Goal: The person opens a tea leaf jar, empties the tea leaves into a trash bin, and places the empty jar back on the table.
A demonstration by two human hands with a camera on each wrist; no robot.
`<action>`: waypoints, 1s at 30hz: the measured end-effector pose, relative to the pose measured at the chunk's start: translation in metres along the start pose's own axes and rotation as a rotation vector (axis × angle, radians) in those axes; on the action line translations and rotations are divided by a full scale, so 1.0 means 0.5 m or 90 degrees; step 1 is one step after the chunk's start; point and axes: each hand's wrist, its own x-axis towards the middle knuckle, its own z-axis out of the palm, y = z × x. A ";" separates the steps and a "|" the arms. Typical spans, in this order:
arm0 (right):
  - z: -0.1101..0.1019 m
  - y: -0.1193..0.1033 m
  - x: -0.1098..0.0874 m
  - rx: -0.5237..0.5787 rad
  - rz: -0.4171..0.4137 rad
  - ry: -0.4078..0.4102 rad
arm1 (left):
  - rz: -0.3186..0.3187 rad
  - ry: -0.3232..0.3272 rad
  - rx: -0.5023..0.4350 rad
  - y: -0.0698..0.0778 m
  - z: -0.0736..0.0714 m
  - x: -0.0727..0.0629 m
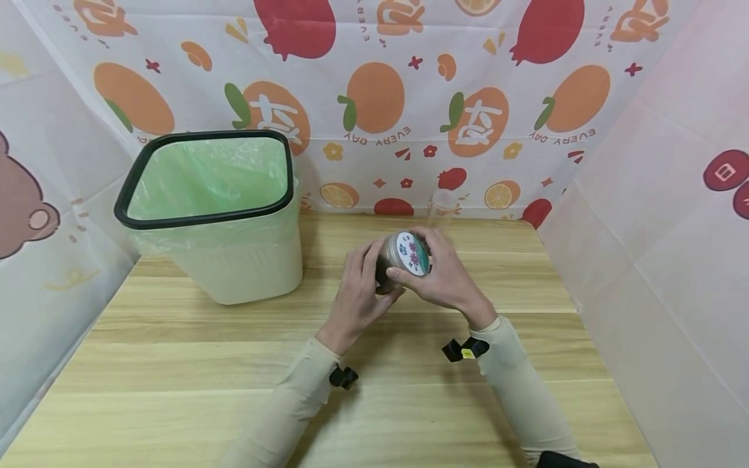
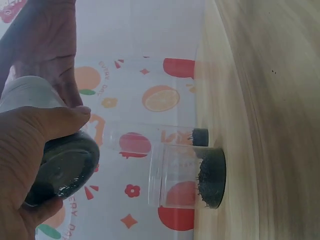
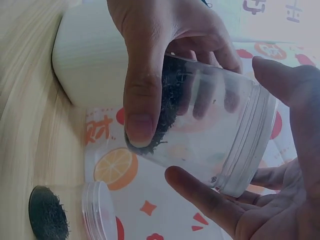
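Observation:
Above the table, a clear jar (image 3: 215,120) is tilted between both hands, dark dry shreds like tea leaves gathered at its bottom end. My left hand (image 1: 358,289) grips the jar's lower body, thumb on one side and fingers round the other. Round the lid end curls my right hand (image 1: 441,273), its thumb and fingers at the rim of the lid (image 1: 412,253), which bears a white and green flowered label. In the left wrist view, the jar's dark round base (image 2: 70,165) shows below the left thumb.
Behind the hands, a wide clear jar (image 2: 172,175) and a narrower clear container (image 2: 150,137) stand upright on the wooden table (image 1: 193,364), dark shreds in their bottoms. A cream bin (image 1: 251,273) with a green liner and black rim stands left. Printed cloth walls enclose the table.

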 end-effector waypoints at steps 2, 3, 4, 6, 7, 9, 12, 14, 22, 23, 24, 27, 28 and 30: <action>0.001 0.001 0.000 -0.005 -0.003 0.001 | -0.004 -0.001 0.000 0.000 -0.001 0.000; 0.001 0.001 0.000 -0.007 -0.004 0.001 | -0.006 -0.003 0.000 0.000 -0.002 0.000; 0.002 0.002 0.000 -0.009 -0.005 0.001 | -0.008 -0.005 0.000 0.000 -0.003 0.000; 0.002 0.003 0.001 -0.012 -0.009 -0.001 | -0.010 -0.006 -0.003 -0.001 -0.004 0.000; 0.002 0.004 0.001 -0.012 -0.010 -0.002 | -0.012 -0.007 -0.005 -0.001 -0.005 0.000; 0.003 0.005 0.001 -0.012 -0.015 -0.007 | -0.016 -0.011 -0.005 -0.001 -0.007 -0.001; 0.004 0.008 0.001 -0.011 -0.024 -0.010 | -0.012 -0.008 -0.005 -0.003 -0.010 -0.002; 0.003 0.009 0.001 -0.010 -0.030 -0.011 | -0.007 -0.006 -0.004 -0.004 -0.011 -0.002; 0.000 0.015 -0.001 0.008 -0.050 -0.026 | 0.014 -0.008 0.000 -0.011 -0.017 0.000; 0.000 0.016 -0.001 0.009 -0.055 -0.029 | 0.017 -0.006 0.002 -0.012 -0.017 0.000; 0.000 0.017 0.000 0.011 -0.059 -0.031 | 0.019 -0.004 0.003 -0.013 -0.018 0.000; 0.001 0.020 0.000 0.007 -0.071 -0.034 | 0.025 -0.002 0.007 -0.015 -0.019 0.000; 0.000 0.021 0.000 0.006 -0.077 -0.035 | 0.025 -0.004 0.006 -0.016 -0.019 0.000; -0.001 0.023 0.001 -0.001 -0.091 -0.036 | 0.023 -0.012 0.001 -0.016 -0.020 0.001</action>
